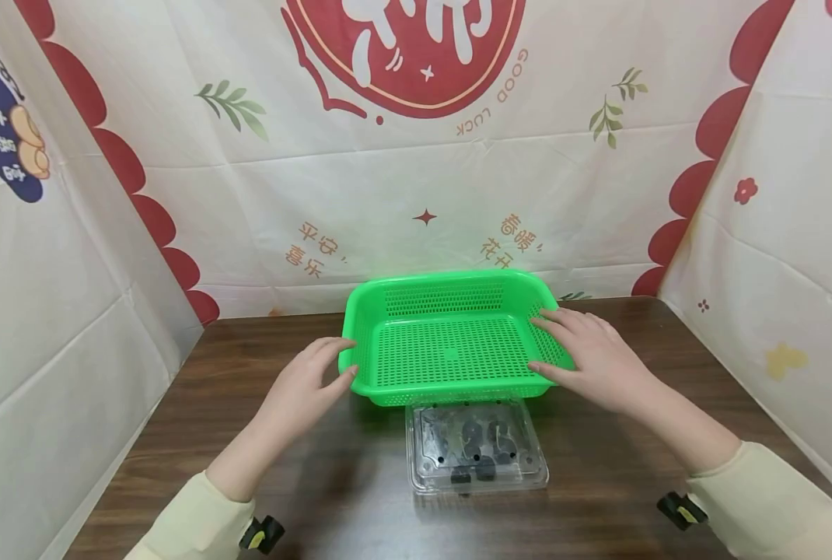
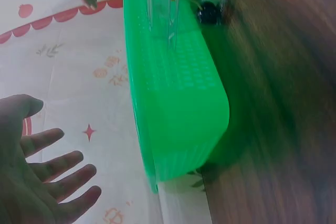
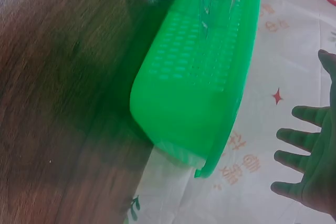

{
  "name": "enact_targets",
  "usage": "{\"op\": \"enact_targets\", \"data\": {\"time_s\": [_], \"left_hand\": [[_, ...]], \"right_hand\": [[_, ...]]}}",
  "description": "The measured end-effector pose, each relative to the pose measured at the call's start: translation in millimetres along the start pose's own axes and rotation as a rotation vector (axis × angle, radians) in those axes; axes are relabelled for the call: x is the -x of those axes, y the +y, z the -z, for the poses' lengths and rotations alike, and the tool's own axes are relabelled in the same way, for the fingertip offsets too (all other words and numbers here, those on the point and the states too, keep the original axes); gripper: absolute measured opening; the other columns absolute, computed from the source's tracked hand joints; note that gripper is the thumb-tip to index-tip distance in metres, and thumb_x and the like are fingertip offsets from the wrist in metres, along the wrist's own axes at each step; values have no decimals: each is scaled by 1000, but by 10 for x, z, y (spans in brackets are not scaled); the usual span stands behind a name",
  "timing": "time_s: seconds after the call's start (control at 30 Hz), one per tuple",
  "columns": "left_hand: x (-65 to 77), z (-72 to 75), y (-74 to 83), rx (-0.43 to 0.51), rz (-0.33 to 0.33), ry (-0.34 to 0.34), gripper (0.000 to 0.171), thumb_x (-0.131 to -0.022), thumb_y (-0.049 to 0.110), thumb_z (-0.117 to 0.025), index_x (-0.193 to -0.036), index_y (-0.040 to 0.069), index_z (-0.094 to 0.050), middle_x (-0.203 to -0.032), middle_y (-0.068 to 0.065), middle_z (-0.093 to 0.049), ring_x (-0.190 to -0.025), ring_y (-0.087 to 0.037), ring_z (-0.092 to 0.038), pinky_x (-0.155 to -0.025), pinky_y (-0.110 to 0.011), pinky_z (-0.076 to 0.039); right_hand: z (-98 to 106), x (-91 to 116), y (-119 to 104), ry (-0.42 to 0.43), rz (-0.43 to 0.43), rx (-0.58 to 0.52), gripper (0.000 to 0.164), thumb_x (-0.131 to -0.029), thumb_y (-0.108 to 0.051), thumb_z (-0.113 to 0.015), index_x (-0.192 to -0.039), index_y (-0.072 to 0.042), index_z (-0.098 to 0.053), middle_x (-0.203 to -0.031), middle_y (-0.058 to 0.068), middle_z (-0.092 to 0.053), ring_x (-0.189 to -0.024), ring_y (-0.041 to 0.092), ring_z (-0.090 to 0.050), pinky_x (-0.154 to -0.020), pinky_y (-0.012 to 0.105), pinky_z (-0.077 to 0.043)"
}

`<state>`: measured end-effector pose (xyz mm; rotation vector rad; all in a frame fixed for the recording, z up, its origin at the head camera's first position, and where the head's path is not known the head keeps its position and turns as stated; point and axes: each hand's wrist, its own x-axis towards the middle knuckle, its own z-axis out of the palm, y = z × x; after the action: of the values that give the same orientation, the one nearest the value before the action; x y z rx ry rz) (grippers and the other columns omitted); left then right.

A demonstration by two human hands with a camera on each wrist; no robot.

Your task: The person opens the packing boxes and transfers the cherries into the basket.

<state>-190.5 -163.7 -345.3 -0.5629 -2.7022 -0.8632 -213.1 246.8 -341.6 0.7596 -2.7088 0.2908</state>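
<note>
A bright green perforated plastic basket (image 1: 451,350) stands on the table, its open top facing up. At its left end my left hand (image 1: 307,381) hovers, with fingers spread and nothing held, as the left wrist view also shows. My right hand (image 1: 591,358) is over the basket's right end, its fingers apart and empty. Against the near side of the basket sits a clear plastic clamshell box (image 1: 423,467), lid down, with several dark, glossy round fruits (image 2: 209,13) inside. One fruit shows a thin stem, like a cherry.
The dark wood-grain table (image 1: 360,521) runs back to a printed white cloth (image 1: 374,194) that hangs behind the basket. More cloth (image 1: 38,311) hangs along the left and right sides of the table.
</note>
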Motion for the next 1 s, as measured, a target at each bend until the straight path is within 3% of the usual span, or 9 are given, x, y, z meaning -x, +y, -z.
{"op": "enact_targets", "data": {"time_s": [0.2, 0.73, 1.0], "left_hand": [[41, -43, 84, 51, 41, -35, 39, -95, 31, -63, -129, 12, -62, -130, 0, -57, -115, -22, -56, -96, -45, -45], [219, -175, 198, 139, 49, -81, 31, -94, 25, -65, -124, 21, -64, -123, 9, -59, -104, -17, -59, -90, -43, -47], [254, -268, 237, 181, 39, -140, 31, -95, 25, -64, -126, 22, -63, -121, 11, -61, -90, -3, -60, -81, -39, -50]], "right_hand": [[8, 20, -79, 10, 36, -1, 70, -90, -52, -64, -140, -6, -51, -142, 16, -47, -131, 37, -39, -105, 60, -25], [-88, 182, -302, -28, 115, -1, 68, -88, -53, -65, -139, -9, -53, -140, 10, -50, -131, 32, -42, -104, 57, -29], [-114, 282, -451, -19, 182, -6, 67, -87, -52, -68, -138, -10, -54, -138, 8, -52, -129, 31, -45, -105, 54, -29]]}}
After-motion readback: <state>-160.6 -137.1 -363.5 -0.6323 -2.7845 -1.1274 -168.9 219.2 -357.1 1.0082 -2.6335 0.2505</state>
